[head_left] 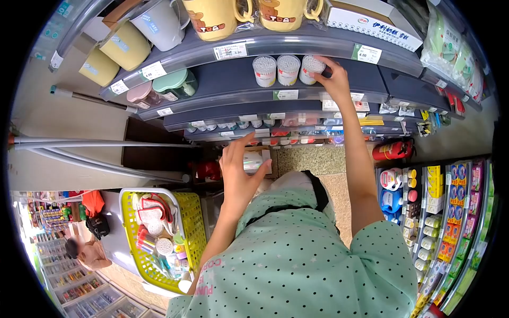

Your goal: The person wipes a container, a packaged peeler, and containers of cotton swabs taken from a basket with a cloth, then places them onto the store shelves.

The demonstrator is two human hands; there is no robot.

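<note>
Three round clear tubs of cotton swabs stand in a row on the dark shelf; the left one [264,71] and the middle one [288,70] are untouched. Around the rightmost swab tub [310,69] my right hand [332,79] has its thumb and fingers, gripping it at its right side. My left hand [239,164] is raised below the shelves with thumb and fingers apart, holding nothing.
Mugs [212,18] and a white carton [371,24] occupy the shelf above. A yellow-green basket [194,222] full of goods is at lower left. A fire extinguisher [393,150] stands right; another person [90,252] is far left.
</note>
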